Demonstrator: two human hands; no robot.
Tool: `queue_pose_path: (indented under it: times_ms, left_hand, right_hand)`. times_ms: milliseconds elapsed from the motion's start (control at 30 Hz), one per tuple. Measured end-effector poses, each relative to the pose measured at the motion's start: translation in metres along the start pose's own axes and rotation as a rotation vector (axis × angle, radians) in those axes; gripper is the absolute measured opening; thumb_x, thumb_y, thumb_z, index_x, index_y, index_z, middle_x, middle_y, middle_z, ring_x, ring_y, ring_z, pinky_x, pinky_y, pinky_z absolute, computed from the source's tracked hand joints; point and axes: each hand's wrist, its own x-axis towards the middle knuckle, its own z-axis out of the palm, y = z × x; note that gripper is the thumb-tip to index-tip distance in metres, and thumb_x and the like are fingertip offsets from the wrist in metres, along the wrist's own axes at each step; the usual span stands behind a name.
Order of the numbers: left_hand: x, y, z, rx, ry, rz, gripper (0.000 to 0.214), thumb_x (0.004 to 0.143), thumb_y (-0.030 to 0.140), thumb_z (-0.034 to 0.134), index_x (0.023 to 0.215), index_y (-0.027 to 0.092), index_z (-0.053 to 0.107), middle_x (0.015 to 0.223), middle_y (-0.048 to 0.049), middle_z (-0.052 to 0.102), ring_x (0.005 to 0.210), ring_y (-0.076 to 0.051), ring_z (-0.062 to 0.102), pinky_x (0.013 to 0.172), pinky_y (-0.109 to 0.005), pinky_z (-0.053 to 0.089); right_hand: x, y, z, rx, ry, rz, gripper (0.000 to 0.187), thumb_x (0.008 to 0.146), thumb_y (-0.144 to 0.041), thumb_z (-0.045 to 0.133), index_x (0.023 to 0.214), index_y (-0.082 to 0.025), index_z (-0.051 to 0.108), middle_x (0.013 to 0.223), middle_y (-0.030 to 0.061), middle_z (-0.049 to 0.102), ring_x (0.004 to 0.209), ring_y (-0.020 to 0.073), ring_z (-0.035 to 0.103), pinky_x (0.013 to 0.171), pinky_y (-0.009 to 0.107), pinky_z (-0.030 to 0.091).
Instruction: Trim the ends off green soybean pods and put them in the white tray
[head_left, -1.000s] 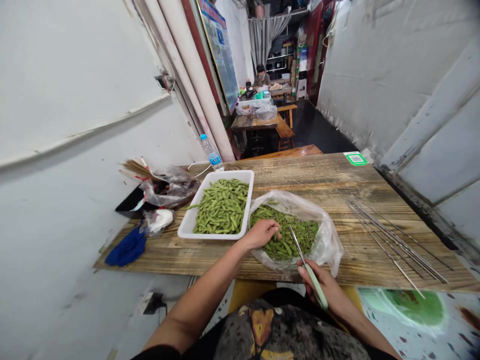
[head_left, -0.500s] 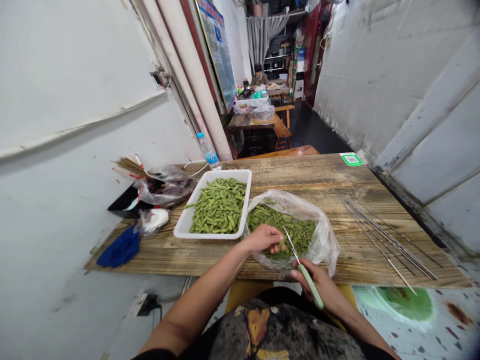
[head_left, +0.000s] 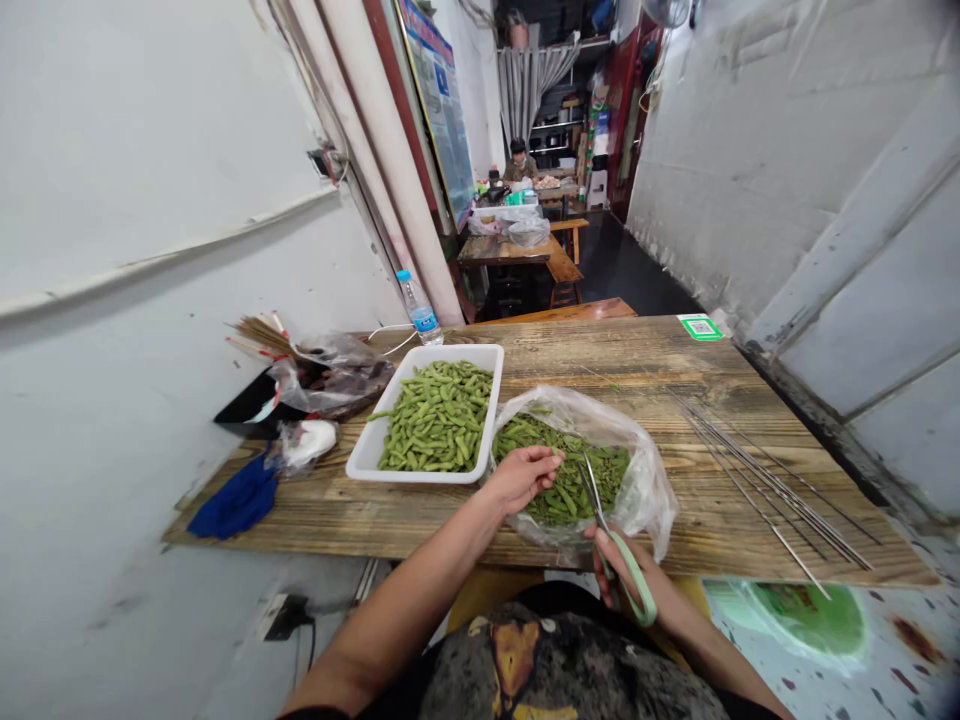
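My right hand [head_left: 626, 565] is wrapped around the green handles of a pair of scissors [head_left: 637, 590], whose blades stand slightly apart and point away from me over an open clear plastic bag [head_left: 651, 478]. Inside the bag lie green pods [head_left: 566, 500] and small trimmings. My left hand [head_left: 523, 474] hovers above the bag's left side, fingertips pinched together; what they hold, if anything, is too small to make out. Just left of the bag, a white plastic tray [head_left: 491, 410] holds a heap of green soybean pods [head_left: 439, 415].
Long metal skewers [head_left: 772, 490] lie at the right of the wooden table [head_left: 570, 350]. A water bottle [head_left: 421, 310] stands behind the tray. To the left are a blue cloth [head_left: 234, 498], a wrapped white item [head_left: 309, 440] and a black box [head_left: 251, 400]. A person [head_left: 519, 162] sits farther back.
The scissor blades have parted and the handles have spread. My left hand has shifted slightly up and left; the green pod seen at its fingertips no longer shows there.
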Motion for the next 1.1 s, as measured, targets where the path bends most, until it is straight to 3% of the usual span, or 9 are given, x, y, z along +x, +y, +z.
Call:
queue_pose_path:
  times_ms: [133, 267, 567, 733, 900, 1100]
  left_hand:
    - [-0.001, -0.008, 0.005, -0.018, 0.032, 0.015, 0.021, 0.064, 0.015, 0.076, 0.077, 0.009, 0.060, 0.061, -0.0021, 0.063, 0.055, -0.007, 0.059, 0.056, -0.017, 0.048]
    - [-0.007, -0.013, 0.014, 0.040, 0.064, 0.018, 0.023, 0.061, 0.014, 0.077, 0.072, 0.009, 0.058, 0.060, -0.0038, 0.065, 0.054, -0.010, 0.062, 0.057, -0.021, 0.050]
    - [-0.011, -0.017, 0.019, 0.038, 0.095, -0.012, 0.018, 0.063, 0.011, 0.076, 0.067, 0.008, 0.058, 0.058, -0.0046, 0.066, 0.052, -0.010, 0.062, 0.056, -0.021, 0.051]
    - [-0.012, -0.001, 0.008, -0.011, 0.098, -0.056, 0.014, 0.068, 0.007, 0.072, 0.068, 0.007, 0.058, 0.063, -0.0061, 0.066, 0.059, -0.010, 0.065, 0.060, -0.019, 0.052]
    - [-0.011, 0.025, -0.007, 0.108, -0.004, -0.052, 0.012, 0.069, 0.008, 0.071, 0.074, 0.007, 0.059, 0.061, -0.0062, 0.065, 0.055, -0.008, 0.061, 0.055, -0.017, 0.048]
    - [-0.006, 0.030, -0.011, 0.084, 0.037, 0.009, 0.020, 0.063, 0.011, 0.075, 0.076, 0.008, 0.061, 0.059, 0.0006, 0.060, 0.052, -0.005, 0.056, 0.052, -0.015, 0.044]
  right_hand:
    - [-0.005, -0.015, 0.004, 0.043, -0.061, 0.006, 0.041, 0.083, -0.061, 0.047, 0.074, -0.021, 0.048, 0.063, -0.0035, 0.049, 0.050, 0.0102, 0.047, 0.047, 0.023, 0.043]
    - [-0.007, -0.026, 0.006, 0.091, -0.055, 0.024, 0.040, 0.082, -0.060, 0.049, 0.072, -0.021, 0.047, 0.062, -0.0041, 0.049, 0.049, 0.0092, 0.045, 0.046, 0.022, 0.040]
    - [0.002, -0.008, 0.008, 0.093, -0.039, 0.054, 0.038, 0.080, -0.058, 0.053, 0.075, -0.022, 0.043, 0.051, -0.0097, 0.041, 0.037, 0.0062, 0.036, 0.034, 0.018, 0.031]
    - [0.004, -0.004, 0.009, 0.109, -0.050, 0.008, 0.035, 0.080, -0.055, 0.056, 0.087, -0.021, 0.048, 0.054, -0.0098, 0.041, 0.039, 0.0052, 0.036, 0.035, 0.016, 0.032]
    - [0.003, -0.007, 0.008, 0.113, -0.032, 0.047, 0.040, 0.075, -0.058, 0.060, 0.086, -0.021, 0.050, 0.055, -0.0097, 0.040, 0.038, 0.0046, 0.032, 0.031, 0.016, 0.029]
    - [0.000, -0.009, 0.004, 0.125, -0.014, 0.025, 0.042, 0.081, -0.061, 0.051, 0.097, -0.021, 0.050, 0.066, -0.0047, 0.050, 0.052, 0.0095, 0.049, 0.047, 0.022, 0.044]
